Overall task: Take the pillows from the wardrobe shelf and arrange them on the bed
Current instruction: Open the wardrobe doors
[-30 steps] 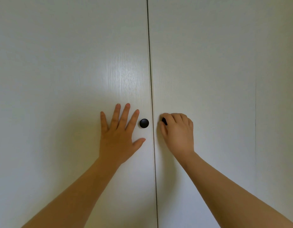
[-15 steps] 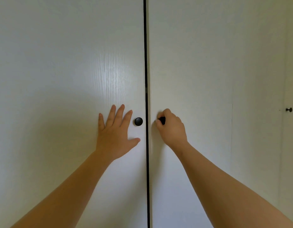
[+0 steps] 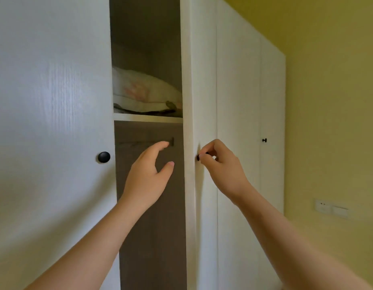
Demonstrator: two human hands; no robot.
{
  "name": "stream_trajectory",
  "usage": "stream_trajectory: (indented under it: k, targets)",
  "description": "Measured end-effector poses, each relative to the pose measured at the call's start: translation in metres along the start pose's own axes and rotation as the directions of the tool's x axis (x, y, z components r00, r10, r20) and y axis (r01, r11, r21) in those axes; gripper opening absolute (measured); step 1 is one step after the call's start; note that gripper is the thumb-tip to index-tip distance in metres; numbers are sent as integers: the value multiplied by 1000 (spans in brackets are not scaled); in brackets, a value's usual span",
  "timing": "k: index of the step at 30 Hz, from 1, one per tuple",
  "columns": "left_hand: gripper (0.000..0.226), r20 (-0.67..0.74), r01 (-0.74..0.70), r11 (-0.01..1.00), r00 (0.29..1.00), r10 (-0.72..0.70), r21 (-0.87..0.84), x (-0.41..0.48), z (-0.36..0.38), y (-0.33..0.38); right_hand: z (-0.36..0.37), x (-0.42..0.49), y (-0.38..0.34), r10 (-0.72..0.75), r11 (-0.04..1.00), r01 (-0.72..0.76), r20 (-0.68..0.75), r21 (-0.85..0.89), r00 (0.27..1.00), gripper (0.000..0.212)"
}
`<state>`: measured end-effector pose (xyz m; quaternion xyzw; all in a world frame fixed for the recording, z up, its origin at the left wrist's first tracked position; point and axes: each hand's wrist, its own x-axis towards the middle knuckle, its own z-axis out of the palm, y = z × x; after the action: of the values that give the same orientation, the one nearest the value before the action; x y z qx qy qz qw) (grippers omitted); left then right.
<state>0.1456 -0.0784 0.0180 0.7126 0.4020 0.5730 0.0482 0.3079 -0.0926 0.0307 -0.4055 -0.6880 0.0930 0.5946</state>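
While my right hand (image 3: 221,164) pinches the small black knob (image 3: 198,157) of the right door (image 3: 203,80), with thumb and curled fingers (image 3: 210,144) closed round it, that door stands swung out toward me in the middle of the frame, seen almost edge-on. My left hand (image 3: 148,174) hangs in the opening just left of it. Its fingers are loosely bent, the thumb is apart, and it holds nothing. The left door (image 3: 51,101) fills the left of the frame, and its own knob (image 3: 104,157) is untouched.

Between the two doors, in the upper middle of the frame, the pillows (image 3: 143,91) lie stacked on the shelf (image 3: 148,117). The top one is pale with a faint pinkish print, and something darker lies underneath. The left door hides their left part, so I cannot tell how many there are. Below the shelf a hanging rail (image 3: 139,142) crosses a dark compartment behind my left hand.

Toward the right, the wardrobe (image 3: 238,101) runs on with more white doors, then comes a yellow wall (image 3: 328,101) with a switch plate (image 3: 331,209) at the lower right. The bed is not in view.

I judge the task barely begun. The wardrobe is partly open and the pillows are uncovered, but neither hand is on them. What remains is nearly everything: widening the opening, probably with the left door too, reaching up, lifting the pillows off the shelf, carrying them to the bed and arranging them there.
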Motion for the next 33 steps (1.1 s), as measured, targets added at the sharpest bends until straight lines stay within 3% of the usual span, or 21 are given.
stream_trajectory:
  k: [7,9,12,17,21,23,27,33]
  targets:
    - [49,151,-10,968,987,50,-251,4,74,40,-70,-14,12,55,998,-55,-7,3,998,24]
    - [47,242,21,915,967,85,-402,4,97,49,-85,-15,15,72,997,-72,-7,-2,997,25]
    - [45,240,27,849,963,119,-528,0,134,60,-109,-16,26,91,995,-94,-57,-39,994,28]
    - [54,275,-94,884,931,241,-459,-3,185,82,-151,-19,43,238,971,-230,-204,60,950,35]
    - [58,313,-208,952,910,273,-226,6,230,102,-171,-12,62,496,844,-369,-303,388,814,36]
    - [61,305,-258,961,912,275,-98,8,248,109,-182,-6,71,559,796,-385,-325,467,763,34]
    - [63,302,-275,961,918,257,18,11,277,112,-202,4,93,610,758,-418,-317,500,727,31]
    - [64,334,-298,949,909,249,106,21,317,119,-228,15,128,616,780,-431,-436,454,656,34]
